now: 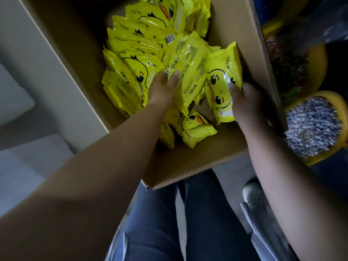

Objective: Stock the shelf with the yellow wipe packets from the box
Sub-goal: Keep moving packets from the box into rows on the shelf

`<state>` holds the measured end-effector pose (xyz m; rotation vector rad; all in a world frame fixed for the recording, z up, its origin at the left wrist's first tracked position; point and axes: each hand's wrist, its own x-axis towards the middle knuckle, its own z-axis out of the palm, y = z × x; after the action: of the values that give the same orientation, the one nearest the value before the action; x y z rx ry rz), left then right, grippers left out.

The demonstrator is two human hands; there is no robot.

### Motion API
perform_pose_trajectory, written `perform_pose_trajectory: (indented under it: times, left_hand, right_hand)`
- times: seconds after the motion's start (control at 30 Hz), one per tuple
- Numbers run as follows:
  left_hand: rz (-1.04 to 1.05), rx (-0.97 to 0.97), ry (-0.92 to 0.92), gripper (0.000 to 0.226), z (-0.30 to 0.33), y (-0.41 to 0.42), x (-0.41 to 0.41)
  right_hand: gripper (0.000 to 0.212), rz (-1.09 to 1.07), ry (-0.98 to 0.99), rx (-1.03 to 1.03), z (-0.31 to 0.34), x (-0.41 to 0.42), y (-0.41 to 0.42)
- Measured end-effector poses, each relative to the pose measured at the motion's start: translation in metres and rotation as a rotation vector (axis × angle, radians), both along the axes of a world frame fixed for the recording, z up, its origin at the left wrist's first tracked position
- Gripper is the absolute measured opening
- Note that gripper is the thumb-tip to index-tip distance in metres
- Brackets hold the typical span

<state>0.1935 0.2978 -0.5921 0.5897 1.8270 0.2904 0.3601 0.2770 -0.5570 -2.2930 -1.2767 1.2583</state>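
An open cardboard box (197,161) in front of me holds several yellow wipe packets printed with a duck face. My right hand (244,102) is closed around one upright duck-face packet (222,81) by the box's right wall. My left hand (163,87) reaches into the middle of the box, its fingers on a packet lying back side up (190,68); whether it grips that packet is unclear. Another packet (195,127) lies loose near the box's front wall. No shelf is in view.
Yellow tubs stand right of the box, one (314,127) filled with small grey-white pieces, another (290,63) with dark mixed bits. My legs in blue trousers (188,223) and a white perforated shoe (252,194) are below. Pale flooring lies at left.
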Motion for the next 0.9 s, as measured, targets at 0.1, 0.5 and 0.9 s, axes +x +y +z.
perform_pose_trajectory:
  times: [0.1,0.5,0.9]
  left_hand:
    - [-0.04,-0.057,0.025,0.056,-0.019,0.014,0.0]
    - [-0.225,0.318,0.216,0.015,0.053,0.01,-0.019]
    - [-0.059,0.12,0.178,0.047,0.021,0.018,-0.04]
  right_hand:
    - [0.028,-0.024,0.027,0.015,-0.005,0.002,-0.001]
    - [0.037,0.035,0.009,0.155,0.035,-0.001,0.005]
    - [0.037,0.043,0.029,0.019,0.017,-0.003,0.0]
